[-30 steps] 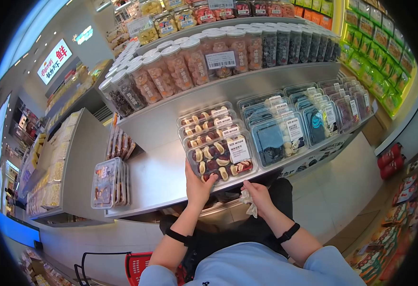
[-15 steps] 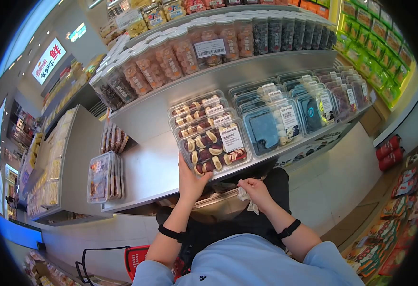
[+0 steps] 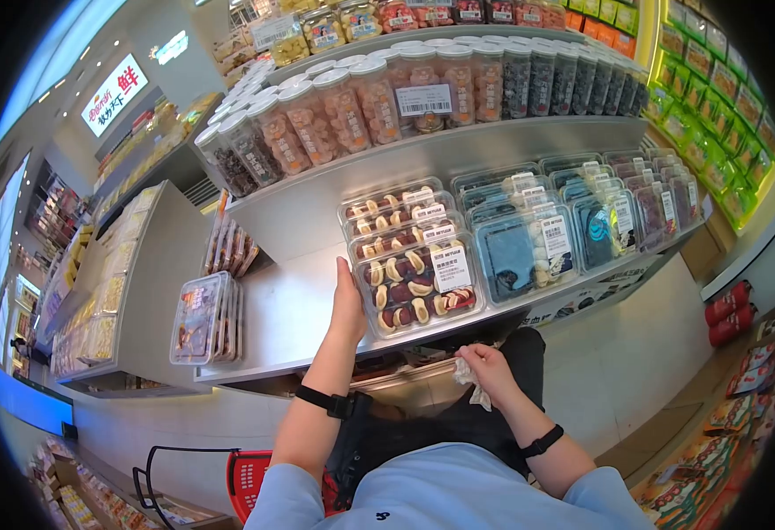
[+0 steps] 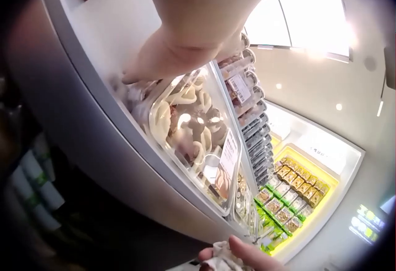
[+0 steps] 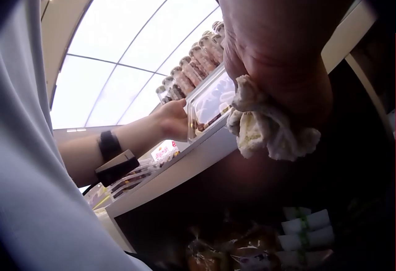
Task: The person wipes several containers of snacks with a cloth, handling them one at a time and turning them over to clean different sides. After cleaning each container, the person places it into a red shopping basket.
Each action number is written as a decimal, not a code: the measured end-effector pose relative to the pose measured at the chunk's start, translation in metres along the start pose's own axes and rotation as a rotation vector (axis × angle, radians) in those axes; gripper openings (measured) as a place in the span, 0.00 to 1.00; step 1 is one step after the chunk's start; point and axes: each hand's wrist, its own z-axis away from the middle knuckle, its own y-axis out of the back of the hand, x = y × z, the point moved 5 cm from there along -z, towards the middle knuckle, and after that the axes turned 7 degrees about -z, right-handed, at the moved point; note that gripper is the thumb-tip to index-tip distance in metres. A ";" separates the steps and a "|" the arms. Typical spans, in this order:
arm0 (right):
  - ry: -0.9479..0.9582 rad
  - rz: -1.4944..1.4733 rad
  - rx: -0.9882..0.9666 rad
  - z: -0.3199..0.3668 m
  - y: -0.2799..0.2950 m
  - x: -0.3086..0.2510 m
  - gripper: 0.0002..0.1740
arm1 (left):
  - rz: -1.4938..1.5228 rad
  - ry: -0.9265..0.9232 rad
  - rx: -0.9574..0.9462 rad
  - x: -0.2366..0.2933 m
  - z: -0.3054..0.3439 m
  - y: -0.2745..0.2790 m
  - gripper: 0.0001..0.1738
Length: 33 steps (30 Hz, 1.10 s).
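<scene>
My left hand [image 3: 347, 305] stands upright with its fingers straight along the left side of the front clear box [image 3: 418, 287] of dark red and cream pieces. That box leans at the front of a row of similar boxes on the metal shelf [image 3: 294, 305]. In the right wrist view the left hand [image 5: 172, 120] is flat at the box's end. My right hand [image 3: 493, 373], in front of the shelf edge, pinches a crumpled whitish cloth or tissue [image 3: 473, 382]; the cloth [image 5: 266, 125] hangs bunched below the fingers in the right wrist view.
Upright clear boxes [image 3: 202, 318] stand at the shelf's left. Boxes with dark and white contents [image 3: 515, 256] sit close on the right. Tall jars [image 3: 343, 110] line the step behind. A red basket [image 3: 248, 477] is at the lower left.
The left thumb has moved off the front box's lower edge, and the left hand has shifted up along its left side. The right hand still pinches the cloth. The view has shifted slightly.
</scene>
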 end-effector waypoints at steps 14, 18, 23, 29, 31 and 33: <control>0.021 -0.252 0.016 -0.001 -0.011 -0.033 0.18 | -0.050 0.004 -0.018 -0.010 -0.021 0.011 0.36; -0.019 -0.278 -0.043 0.000 -0.029 -0.046 0.20 | -0.067 0.055 -0.073 0.004 -0.022 0.005 0.34; -0.146 -0.290 -0.045 -0.003 -0.040 -0.044 0.19 | -0.156 0.051 -0.047 0.005 -0.020 0.003 0.36; -0.048 -0.211 0.028 -0.016 -0.034 -0.027 0.20 | -0.092 0.017 -0.051 -0.007 -0.018 0.005 0.40; -0.058 -0.196 0.015 -0.012 -0.033 -0.028 0.20 | -0.143 0.036 -0.077 -0.005 -0.014 0.004 0.42; -0.059 -0.168 -0.003 -0.010 -0.033 -0.029 0.19 | -0.289 0.031 -0.083 -0.003 -0.015 0.011 0.44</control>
